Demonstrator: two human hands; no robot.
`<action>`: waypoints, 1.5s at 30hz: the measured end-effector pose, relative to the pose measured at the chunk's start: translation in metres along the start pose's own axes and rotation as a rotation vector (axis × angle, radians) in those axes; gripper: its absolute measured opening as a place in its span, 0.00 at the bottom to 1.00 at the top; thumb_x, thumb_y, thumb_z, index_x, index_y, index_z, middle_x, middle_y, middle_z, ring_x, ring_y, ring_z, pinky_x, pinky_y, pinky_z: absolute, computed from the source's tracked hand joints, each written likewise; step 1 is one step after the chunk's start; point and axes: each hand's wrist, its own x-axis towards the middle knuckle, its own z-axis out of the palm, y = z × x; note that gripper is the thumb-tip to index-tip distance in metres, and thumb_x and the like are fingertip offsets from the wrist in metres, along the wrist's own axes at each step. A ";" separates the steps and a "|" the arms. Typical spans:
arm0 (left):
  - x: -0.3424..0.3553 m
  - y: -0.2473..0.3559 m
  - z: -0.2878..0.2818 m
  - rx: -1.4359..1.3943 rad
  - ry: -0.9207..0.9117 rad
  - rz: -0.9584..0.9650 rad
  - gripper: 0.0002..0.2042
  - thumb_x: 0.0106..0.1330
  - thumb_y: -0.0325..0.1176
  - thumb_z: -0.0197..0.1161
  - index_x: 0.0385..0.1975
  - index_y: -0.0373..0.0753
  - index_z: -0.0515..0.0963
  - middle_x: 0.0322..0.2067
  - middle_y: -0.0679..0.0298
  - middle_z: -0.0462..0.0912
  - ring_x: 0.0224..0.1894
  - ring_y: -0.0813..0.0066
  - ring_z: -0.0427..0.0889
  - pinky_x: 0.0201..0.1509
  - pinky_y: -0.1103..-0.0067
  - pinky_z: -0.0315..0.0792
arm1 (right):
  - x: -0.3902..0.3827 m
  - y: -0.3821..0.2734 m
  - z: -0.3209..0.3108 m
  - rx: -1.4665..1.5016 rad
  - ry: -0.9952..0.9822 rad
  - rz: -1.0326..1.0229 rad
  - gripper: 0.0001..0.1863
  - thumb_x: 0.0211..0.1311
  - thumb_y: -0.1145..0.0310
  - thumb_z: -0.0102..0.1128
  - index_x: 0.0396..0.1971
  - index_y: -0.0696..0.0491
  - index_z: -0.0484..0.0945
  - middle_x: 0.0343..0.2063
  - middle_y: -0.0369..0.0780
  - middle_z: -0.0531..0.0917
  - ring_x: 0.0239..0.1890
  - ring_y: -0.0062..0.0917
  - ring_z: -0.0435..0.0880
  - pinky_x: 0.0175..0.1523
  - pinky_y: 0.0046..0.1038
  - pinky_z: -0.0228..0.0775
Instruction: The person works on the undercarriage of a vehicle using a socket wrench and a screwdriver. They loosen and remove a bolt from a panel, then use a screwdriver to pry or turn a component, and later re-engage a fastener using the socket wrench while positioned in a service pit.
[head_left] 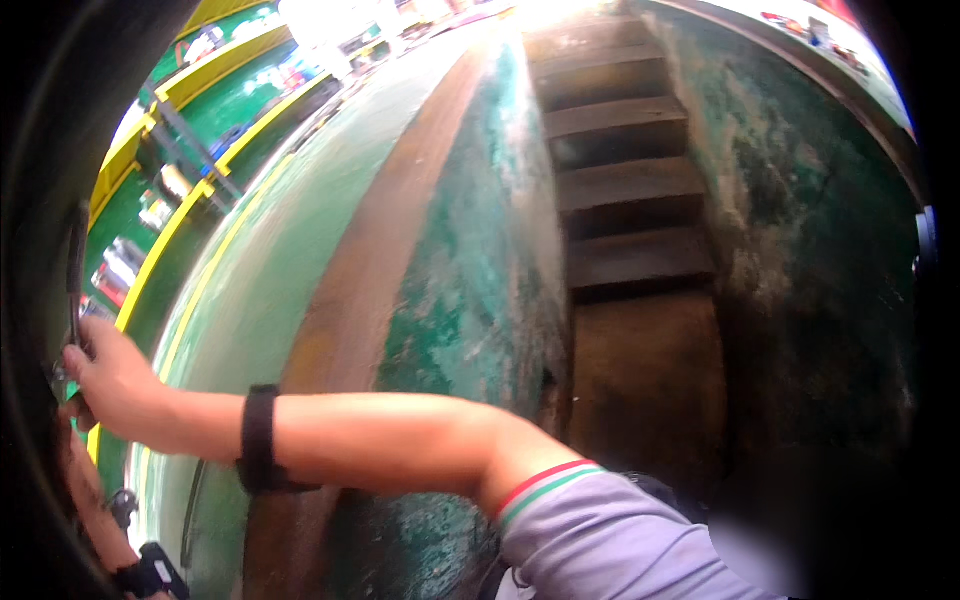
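Right hand closed on the tool, a slim, dark bar standing near upright, thicker up top! Left hand just below, grip impossible to tell.

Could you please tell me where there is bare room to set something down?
The green floor beyond the wristband, between the brown strip and yellow line, looks bare, as does the landing below the steps. Crowded: the yellow-edged shelves, and the left edge, where the right hand holds a dark bar above the left forearm.
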 end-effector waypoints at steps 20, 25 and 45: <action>-0.021 0.054 0.030 -0.401 0.017 0.160 0.36 0.50 0.35 0.79 0.61 0.39 0.71 0.60 0.69 0.73 0.64 0.71 0.65 0.74 0.70 0.47 | -0.020 -0.038 0.008 0.139 0.023 0.256 0.15 0.78 0.66 0.39 0.40 0.63 0.71 0.31 0.41 0.76 0.26 0.20 0.73 0.30 0.22 0.69; -0.018 0.051 0.033 -0.368 -0.024 0.184 0.39 0.51 0.39 0.78 0.64 0.37 0.67 0.64 0.66 0.68 0.68 0.70 0.60 0.76 0.70 0.42 | -0.021 -0.027 0.001 -0.277 -0.070 0.049 0.17 0.77 0.61 0.43 0.41 0.63 0.72 0.33 0.42 0.78 0.26 0.19 0.73 0.30 0.21 0.69; -0.020 0.052 0.036 -0.435 -0.020 0.138 0.33 0.49 0.35 0.80 0.58 0.42 0.75 0.56 0.71 0.77 0.61 0.73 0.69 0.73 0.70 0.49 | -0.019 -0.029 0.001 0.080 0.001 0.193 0.12 0.77 0.64 0.41 0.40 0.58 0.68 0.29 0.40 0.79 0.23 0.20 0.76 0.28 0.23 0.72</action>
